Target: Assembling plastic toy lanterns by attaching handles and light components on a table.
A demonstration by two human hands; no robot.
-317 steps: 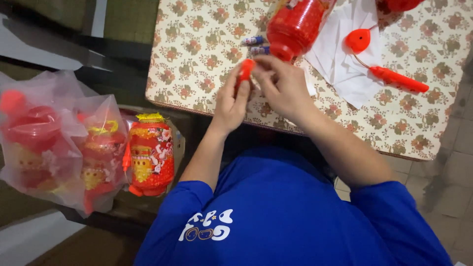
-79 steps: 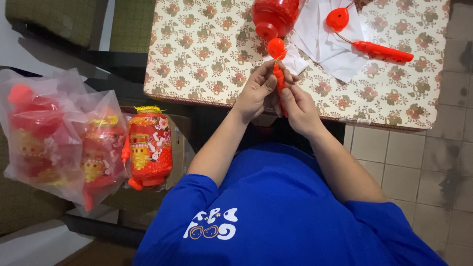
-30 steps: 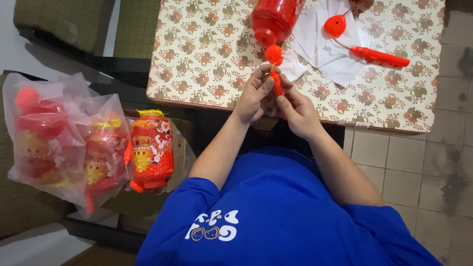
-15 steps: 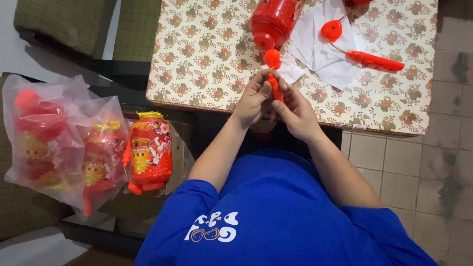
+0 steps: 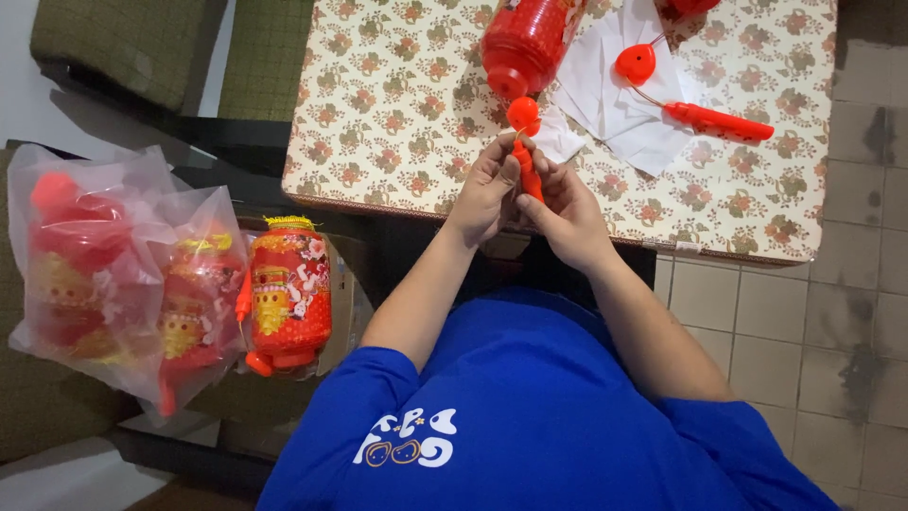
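My left hand (image 5: 484, 189) and my right hand (image 5: 566, 210) are together at the near edge of the table, both pinching a thin red stick (image 5: 526, 170). The stick stands roughly upright, with a short wire leading to a round red piece (image 5: 523, 115) at its top. Just beyond the round piece lies a red lantern body (image 5: 530, 38) on its side. A second red stick (image 5: 717, 121) with a wire and a heart-shaped red piece (image 5: 636, 63) rests on white sheets (image 5: 605, 99) to the right.
The table (image 5: 397, 114) has a floral cloth. At the left, clear bags (image 5: 104, 274) hold red and gold lanterns, and a finished lantern (image 5: 288, 298) lies beside them. Green cushions (image 5: 123, 47) are at the top left, tiled floor (image 5: 832, 312) at the right.
Ten seconds ago my hands held a small red piece low at the table edge. Since then they have taken up the stick; over the last second they barely moved.
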